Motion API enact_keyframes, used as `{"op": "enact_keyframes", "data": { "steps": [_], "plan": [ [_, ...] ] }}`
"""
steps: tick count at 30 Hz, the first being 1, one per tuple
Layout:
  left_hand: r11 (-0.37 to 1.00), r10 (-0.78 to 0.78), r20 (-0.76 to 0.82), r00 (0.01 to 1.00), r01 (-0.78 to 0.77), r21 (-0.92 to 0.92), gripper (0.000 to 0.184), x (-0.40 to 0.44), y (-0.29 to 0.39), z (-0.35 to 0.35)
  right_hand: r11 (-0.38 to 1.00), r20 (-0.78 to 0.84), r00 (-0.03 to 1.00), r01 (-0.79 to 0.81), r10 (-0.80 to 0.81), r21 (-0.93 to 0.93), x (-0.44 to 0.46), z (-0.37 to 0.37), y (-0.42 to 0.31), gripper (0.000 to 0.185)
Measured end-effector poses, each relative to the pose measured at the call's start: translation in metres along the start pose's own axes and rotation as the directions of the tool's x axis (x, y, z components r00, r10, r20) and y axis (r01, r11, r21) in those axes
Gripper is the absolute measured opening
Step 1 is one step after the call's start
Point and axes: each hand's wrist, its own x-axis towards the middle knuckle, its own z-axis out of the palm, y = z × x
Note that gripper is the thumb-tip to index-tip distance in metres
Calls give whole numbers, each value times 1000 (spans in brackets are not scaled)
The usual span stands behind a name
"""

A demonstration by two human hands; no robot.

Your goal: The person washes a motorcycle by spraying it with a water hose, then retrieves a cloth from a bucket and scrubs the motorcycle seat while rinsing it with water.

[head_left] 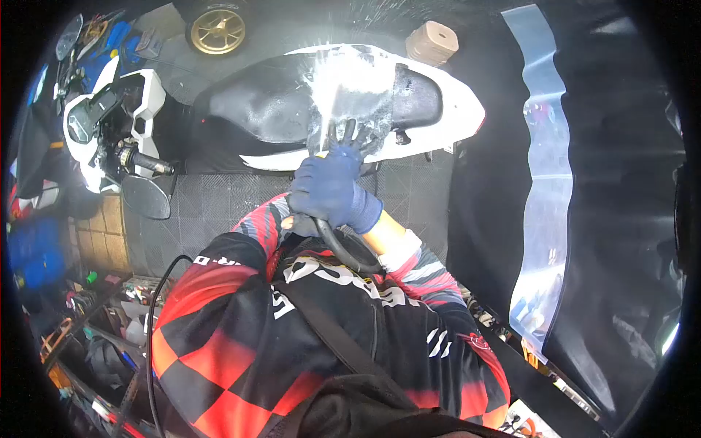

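Observation:
A white motorcycle lies across the upper view, with its black seat (pixel 255 109) facing me. Near the back of the seat, a bright white glare (pixel 347 77) with a whitish, wet-looking patch covers the surface. My right hand (pixel 332 191), in a blue glove, is closed round a tool attached to a thick black hose (pixel 343 252); most of the tool is hidden, with a bit of yellow at its front. Beyond it, my left hand (pixel 346 144), gloved with dark fingers, has its fingers spread at the whitish patch. My wrists overlap.
A gold wheel (pixel 218 31) and a beige stool (pixel 431 42) stand behind the motorcycle. Its handlebar (pixel 150 162) and mirror (pixel 146 197) jut out at left. Clear plastic strip (pixel 548 175) hangs at right. A thin black cable (pixel 152 328) runs beside my body; cluttered shelves are at lower left.

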Motion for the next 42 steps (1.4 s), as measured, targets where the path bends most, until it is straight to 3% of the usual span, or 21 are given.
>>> {"op": "enact_keyframes", "data": {
  "steps": [5,7,9,11,12,17,19,20,23,25,27,28,29,31,32,33,35,39,42],
  "plan": [
    [1000,-2,1,1000,3,-30,57,1,1,0,999,150,989,15,-8,-43,2,-18,0,20],
    [999,-13,8,1000,13,-37,57,6,2,2,991,55,998,-29,36,-133,-13,-31,9,19],
    [998,-29,7,1000,29,-50,57,10,4,3,990,77,997,-13,24,-143,-24,-45,17,20],
    [996,-47,-4,999,47,-81,56,18,6,-3,997,-163,987,2,-15,-79,-26,-60,16,31],
    [993,-53,-20,998,51,-109,56,18,5,-9,996,20,996,-88,88,-27,-23,-84,6,36],
    [984,-35,-232,972,-8,-180,52,7,-17,-18,990,-57,995,-91,85,-109,-25,-104,-4,38],
    [742,-404,-314,859,108,-661,50,-5,-29,-24,999,-46,999,20,-21,-33,-10,-104,-10,28],
    [745,-405,-314,859,110,-658,50,-8,-31,-26,999,-49,999,22,-24,-31,-4,-101,-14,28],
    [493,-837,-226,499,506,-708,60,-19,-33,-28,996,-20,996,85,-85,15,8,-82,-20,18],
    [476,-827,-139,544,549,-687,65,-17,-41,-33,984,-5,988,152,-152,93,6,-65,-17,17],
    [226,-790,214,574,597,-770,64,-11,-46,-55,979,16,988,151,-155,137,12,-71,-18,18],
    [281,-718,266,643,617,-735,65,-4,-55,-41,984,-33,993,118,-115,133,13,-78,-18,24],
    [275,-725,266,636,620,-735,65,1,-60,-23,988,-82,994,84,-74,131,13,-86,-18,32],
    [136,-672,399,624,633,-762,63,6,-63,5,998,-110,994,28,-22,52,6,-112,-14,54],
    [274,-761,229,607,621,-734,59,-1,-53,-4,999,-219,975,-19,25,28,3,-120,-16,59],
    [269,-766,227,601,622,-735,59,-8,-50,-14,998,-329,942,-68,67,9,0,-126,-16,64],
    [8,-672,242,700,333,-943,44,-20,-45,-23,998,-404,913,-70,66,6,-8,-140,-11,63],
    [-27,-621,171,765,198,-980,50,-37,-43,-10,990,-292,947,-115,133,80,0,-147,-22,62],
    [-84,-592,155,791,131,-988,50,-52,-45,1,983,-177,984,41,-9,182,20,-114,-32,56]
  ]
}}
